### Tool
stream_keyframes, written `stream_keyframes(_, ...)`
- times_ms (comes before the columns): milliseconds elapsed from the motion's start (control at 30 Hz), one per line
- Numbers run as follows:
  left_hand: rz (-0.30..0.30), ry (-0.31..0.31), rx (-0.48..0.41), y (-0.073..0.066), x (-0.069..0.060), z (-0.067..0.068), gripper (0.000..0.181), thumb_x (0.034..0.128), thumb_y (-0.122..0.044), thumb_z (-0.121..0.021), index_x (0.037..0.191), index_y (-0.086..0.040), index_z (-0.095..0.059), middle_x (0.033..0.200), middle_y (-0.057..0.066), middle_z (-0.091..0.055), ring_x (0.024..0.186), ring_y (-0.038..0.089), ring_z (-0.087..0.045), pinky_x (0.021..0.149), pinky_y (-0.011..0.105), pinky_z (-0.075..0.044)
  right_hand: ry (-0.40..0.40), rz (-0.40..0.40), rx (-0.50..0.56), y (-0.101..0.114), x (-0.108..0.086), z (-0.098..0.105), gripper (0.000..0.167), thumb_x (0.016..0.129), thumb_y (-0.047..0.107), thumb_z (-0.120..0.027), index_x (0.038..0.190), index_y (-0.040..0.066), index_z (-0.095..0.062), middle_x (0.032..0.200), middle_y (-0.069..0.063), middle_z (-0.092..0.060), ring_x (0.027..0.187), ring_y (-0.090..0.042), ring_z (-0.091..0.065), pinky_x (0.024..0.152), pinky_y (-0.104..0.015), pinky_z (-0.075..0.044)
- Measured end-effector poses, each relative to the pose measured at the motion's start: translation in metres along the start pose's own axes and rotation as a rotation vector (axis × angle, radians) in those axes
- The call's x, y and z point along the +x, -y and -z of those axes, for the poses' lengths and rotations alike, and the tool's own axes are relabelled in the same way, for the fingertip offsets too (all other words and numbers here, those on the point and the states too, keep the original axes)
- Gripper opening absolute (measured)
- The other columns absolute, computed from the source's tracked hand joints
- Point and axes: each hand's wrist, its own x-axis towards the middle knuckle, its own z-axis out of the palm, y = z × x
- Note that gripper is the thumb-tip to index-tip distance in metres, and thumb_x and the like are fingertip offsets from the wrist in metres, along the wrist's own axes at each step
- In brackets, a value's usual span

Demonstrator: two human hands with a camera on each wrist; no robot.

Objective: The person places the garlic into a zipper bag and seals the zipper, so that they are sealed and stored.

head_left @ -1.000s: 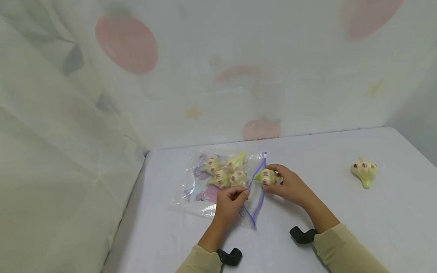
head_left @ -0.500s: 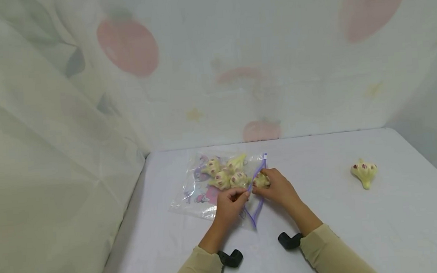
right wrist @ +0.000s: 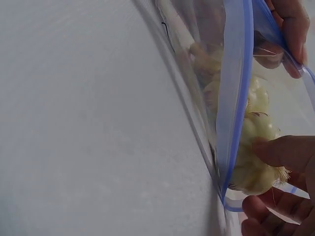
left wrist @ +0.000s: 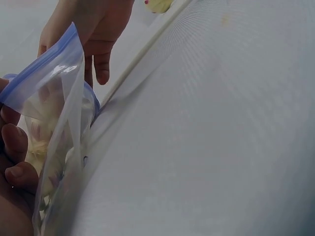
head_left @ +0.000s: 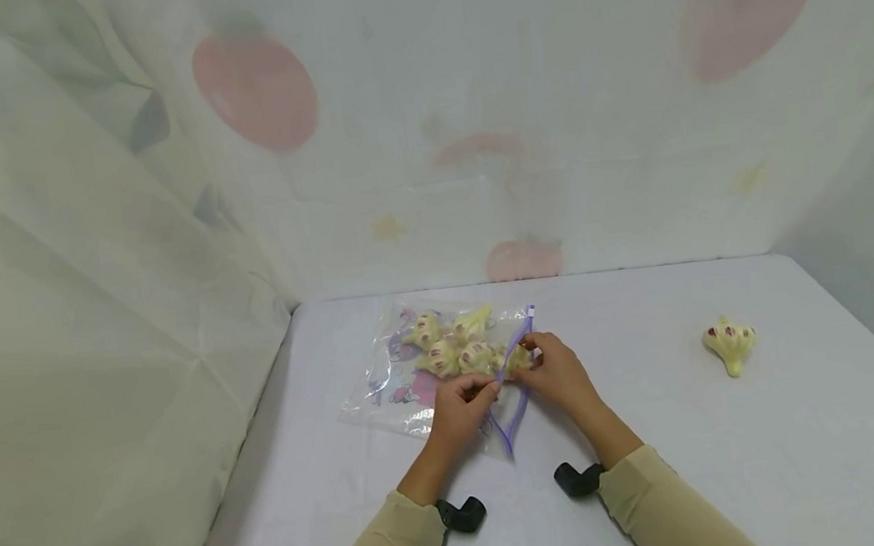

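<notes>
A clear zip bag (head_left: 365,394) with a purple-blue zip edge lies on the table, holding several pale garlic bulbs (head_left: 424,330) with purplish streaks. My left hand (head_left: 456,410) pinches the near layer of the bag at its mouth between thumb and fingers. At the parted mouth, on the right, my right hand (head_left: 563,374) holds another garlic bulb (right wrist: 253,162). Most of this bulb sits inside the opening, its roots facing my hand. In the right wrist view my thumb (right wrist: 280,151) lies on the bulb; the fingertips on its far side are partly hidden.
One more garlic bulb (head_left: 730,345) lies apart on the right of the white table (head_left: 635,311). A patterned curtain (head_left: 147,324) hangs along the left, and a printed cloth (head_left: 431,181) closes off the back. Black wrist mounts (head_left: 463,515) sit below both hands.
My right hand has moved left, carrying the garlic bulb from outside the bag into its mouth. Over the last half second the bulb has slid slightly deeper. My left hand keeps its place.
</notes>
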Motion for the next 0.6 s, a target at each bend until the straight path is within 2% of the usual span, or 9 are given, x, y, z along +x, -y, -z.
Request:
stream_keyframes(133,0.003,-0.005,-0.011,0.000,0.000,-0.001,0.013,0.0897,0.000,-0.067,0.092,0.012,-0.071,0.081,0.028,-0.068,0.066,0.004,-0.058,0.060,0.016,-0.047,-0.022,-0.002,0.021,0.001,0.003,-0.003,0.038,0.077,0.015,-0.080,0.109,0.006,-0.062,0.112,-0.012,-0.065,0.081,-0.018,-0.062,0.068,-0.030,-0.049)
stream_keyframes(233,0.011,-0.006,-0.009,0.000,0.000,-0.001,0.012,0.0897,0.000,-0.067,0.092,0.011,-0.071,0.080,0.028,-0.069,0.065,0.004,-0.058,0.060,0.016,-0.047,-0.026,-0.015,0.054,0.003,0.005,-0.007,0.037,0.078,0.015,-0.079,0.111,0.007,-0.064,0.114,-0.013,-0.067,0.080,-0.018,-0.065,0.067,-0.028,-0.052)
stream_keyframes(400,0.024,-0.007,-0.012,0.001,-0.001,-0.001,0.012,0.0897,-0.002,-0.068,0.092,0.009,-0.072,0.080,0.027,-0.069,0.064,0.003,-0.058,0.059,0.017,-0.047,-0.040,-0.040,0.082,0.004,0.009,-0.013,0.037,0.079,0.013,-0.077,0.114,0.007,-0.066,0.110,-0.014,-0.071,0.083,-0.023,-0.069,0.071,-0.034,-0.056)
stream_keyframes(500,0.003,-0.009,-0.009,0.003,-0.001,-0.001,0.012,0.0897,-0.002,-0.068,0.091,0.009,-0.072,0.079,0.026,-0.069,0.063,0.002,-0.057,0.058,0.017,-0.046,-0.053,-0.061,0.106,0.005,0.012,-0.017,0.036,0.079,0.011,-0.075,0.113,0.004,-0.067,0.105,-0.016,-0.071,0.085,-0.028,-0.070,0.073,-0.037,-0.057)
stream_keyframes(600,-0.026,-0.015,-0.009,0.004,-0.001,-0.001,0.011,0.0893,-0.001,-0.068,0.090,0.009,-0.072,0.077,0.026,-0.068,0.062,0.001,-0.056,0.057,0.017,-0.046,-0.052,-0.087,0.110,0.005,0.015,-0.022,0.035,0.078,0.009,-0.073,0.112,0.001,-0.067,0.101,-0.017,-0.071,0.084,-0.029,-0.071,0.071,-0.036,-0.058)
